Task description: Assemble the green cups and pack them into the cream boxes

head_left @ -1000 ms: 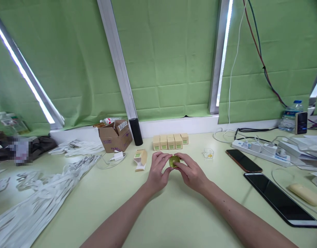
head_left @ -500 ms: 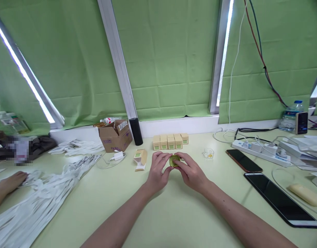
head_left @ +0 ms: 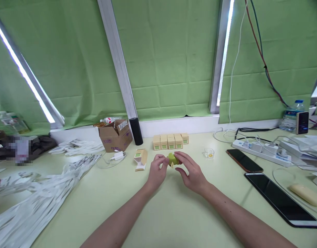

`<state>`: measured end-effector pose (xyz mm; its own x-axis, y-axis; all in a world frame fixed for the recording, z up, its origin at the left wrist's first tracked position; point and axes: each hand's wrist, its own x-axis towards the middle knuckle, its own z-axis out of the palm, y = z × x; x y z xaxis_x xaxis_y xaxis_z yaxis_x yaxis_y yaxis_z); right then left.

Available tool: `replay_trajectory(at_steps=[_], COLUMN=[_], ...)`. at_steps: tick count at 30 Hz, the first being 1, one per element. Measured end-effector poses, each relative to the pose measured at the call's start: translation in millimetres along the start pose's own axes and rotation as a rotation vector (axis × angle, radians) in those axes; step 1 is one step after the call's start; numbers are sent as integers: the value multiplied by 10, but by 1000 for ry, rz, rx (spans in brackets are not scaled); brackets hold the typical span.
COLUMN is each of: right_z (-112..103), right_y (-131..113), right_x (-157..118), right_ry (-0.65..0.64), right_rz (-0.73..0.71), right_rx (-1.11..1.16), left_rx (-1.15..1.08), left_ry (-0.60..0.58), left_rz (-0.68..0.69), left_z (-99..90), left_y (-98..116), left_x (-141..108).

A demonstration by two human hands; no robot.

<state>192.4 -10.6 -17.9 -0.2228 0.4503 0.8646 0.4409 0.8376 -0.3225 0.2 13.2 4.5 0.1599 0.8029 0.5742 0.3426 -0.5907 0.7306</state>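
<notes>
A small olive-green rounded case-like object (head_left: 173,159) with a pale yellow tab or loop at its lower edge is between my hands, over the table. My left hand (head_left: 157,171) pinches its left side between thumb and fingers. My right hand (head_left: 191,172) touches its upper right side with the fingertips, while the thumb is spread away from it. Just beyond the hands stands a row of several small tan boxes (head_left: 167,142) with green labels. An opened tan box (head_left: 140,159) lies to the left, and a small clear plastic piece (head_left: 208,153) with something yellow to the right.
Left are a cardboard box (head_left: 115,136), a black cylinder (head_left: 136,131), a white charger (head_left: 118,155) and white straps (head_left: 52,193). A co-worker's hand barely shows at the left edge. Right are a phone (head_left: 244,160), a tablet-like device (head_left: 281,199) and a power strip (head_left: 260,151).
The green object has turned from showing its hollow inside to showing its rounded outside and pale tab. My right thumb has come away from it. The co-worker's hand has withdrawn leftward.
</notes>
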Motion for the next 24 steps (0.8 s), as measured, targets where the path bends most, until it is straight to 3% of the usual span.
replay_trajectory(at_steps=[5, 11, 17, 24], right_z=[-12, -27, -18, 26], right_y=[-47, -111, 12, 9], right_x=[20, 102, 84, 71], right_ry=[4, -4, 15, -82], right_rz=[105, 460, 672, 670], right_rx=[108, 385, 594, 540], left_rx=[-52, -115, 48, 73], left_ry=[-50, -141, -18, -288], left_rz=[-55, -114, 53, 234], left_z=[24, 21, -95, -99], left_y=[43, 45, 44, 65], left_x=[-22, -31, -15, -33])
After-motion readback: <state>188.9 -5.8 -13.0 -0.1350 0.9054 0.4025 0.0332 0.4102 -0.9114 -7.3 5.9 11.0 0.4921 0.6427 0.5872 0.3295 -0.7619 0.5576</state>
